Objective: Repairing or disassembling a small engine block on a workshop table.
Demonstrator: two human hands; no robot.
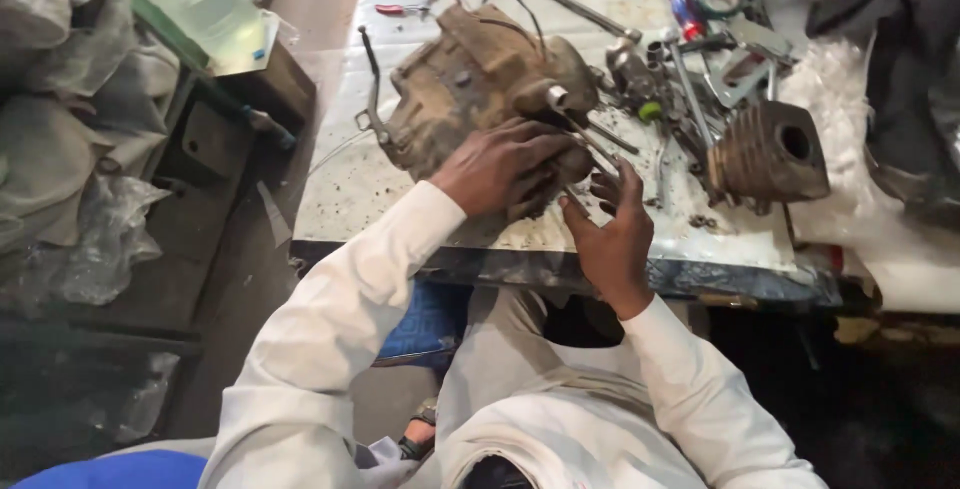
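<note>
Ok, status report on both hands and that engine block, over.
Left hand resting on grimy engine block. Right hand open, fingers at metal rod. Finned cylinder and loose tools crowd right side.

Tabletop (380, 184): pale, stained, speckled with dirt, dark front edge. Grimy brown engine block (470, 84) sits at middle, wires sticking up. Finned rusty cylinder (768, 154) lies right, near edge. Between them, heap of wrenches and sockets (680, 89). Red-handled pliers (412, 4) lie far left, well apart from block. Long steel bar (585, 11) lies at back. Red-and-blue-handled tool (686, 11) beside heap.
</note>
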